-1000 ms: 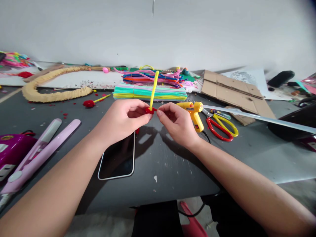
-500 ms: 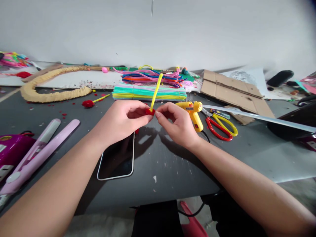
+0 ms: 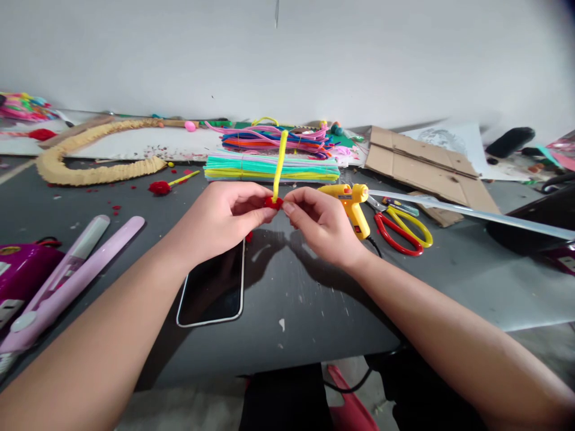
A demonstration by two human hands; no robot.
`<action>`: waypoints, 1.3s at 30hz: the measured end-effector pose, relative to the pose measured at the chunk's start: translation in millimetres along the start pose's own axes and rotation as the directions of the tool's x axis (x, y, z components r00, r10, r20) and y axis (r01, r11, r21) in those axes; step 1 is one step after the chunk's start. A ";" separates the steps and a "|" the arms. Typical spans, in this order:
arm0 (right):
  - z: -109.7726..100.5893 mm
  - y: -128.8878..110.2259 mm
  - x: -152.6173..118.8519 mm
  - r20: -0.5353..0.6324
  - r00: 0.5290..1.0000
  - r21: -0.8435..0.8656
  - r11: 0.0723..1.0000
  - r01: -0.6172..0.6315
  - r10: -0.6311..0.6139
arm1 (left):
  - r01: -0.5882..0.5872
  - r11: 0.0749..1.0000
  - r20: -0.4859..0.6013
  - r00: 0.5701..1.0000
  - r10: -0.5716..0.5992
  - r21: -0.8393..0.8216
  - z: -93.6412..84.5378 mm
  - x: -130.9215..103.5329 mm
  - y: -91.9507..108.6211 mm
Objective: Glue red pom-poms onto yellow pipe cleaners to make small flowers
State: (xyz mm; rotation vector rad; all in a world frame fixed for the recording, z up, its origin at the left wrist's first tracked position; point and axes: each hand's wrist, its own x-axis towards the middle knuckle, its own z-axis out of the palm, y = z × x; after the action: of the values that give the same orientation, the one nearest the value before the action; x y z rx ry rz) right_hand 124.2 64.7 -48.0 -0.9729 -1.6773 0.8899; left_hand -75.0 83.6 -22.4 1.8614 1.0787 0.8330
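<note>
Between my two hands, above the dark table, is a small red fuzzy flower [image 3: 273,202] with a yellow pipe-cleaner stem [image 3: 280,164] standing nearly upright from it. My left hand [image 3: 236,212] pinches the flower from the left, thumb in front. From the right, my right hand [image 3: 317,218] has thumb and forefinger closed on the flower's edge. Fingers cover much of the red part. Below my left hand lies a phone [image 3: 213,293] with a dark screen. A similar red flower with a yellow stem [image 3: 160,188] rests on the table further left.
Behind my hands lie pipe-cleaner bundles [image 3: 269,167]. To the right are a yellow glue gun [image 3: 353,203], red-and-yellow-handled scissors [image 3: 399,236] and folded cardboard [image 3: 426,167]. A pink flat iron [image 3: 85,263] and a beige ruffled strip [image 3: 58,164] lie to the left.
The yellow stem's top has tipped left, so it stands straighter. Both hands stay on the red flower in nearly the same place.
</note>
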 end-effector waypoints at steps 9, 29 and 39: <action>0.1 -0.3 0.3 -0.024 1.000 -0.003 1.000 -0.013 0.013 | -0.008 1.000 -0.002 1.000 0.008 0.000 1.0 -0.8 0.6; 1.6 1.4 -2.5 -0.084 0.977 -0.225 0.958 0.175 -0.198 | -0.007 1.000 -0.029 1.000 0.006 -0.021 2.6 -1.0 1.0; 1.5 1.6 -2.4 -0.067 0.981 -0.140 0.975 0.171 -0.181 | -0.028 0.999 -0.037 0.999 0.027 -0.033 -2.3 2.8 -2.2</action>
State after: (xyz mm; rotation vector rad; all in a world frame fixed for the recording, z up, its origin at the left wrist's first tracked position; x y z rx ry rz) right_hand 123.6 63.0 -50.7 -0.9196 -1.7418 0.6207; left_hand -76.6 87.4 -23.0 1.8426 1.0574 0.8988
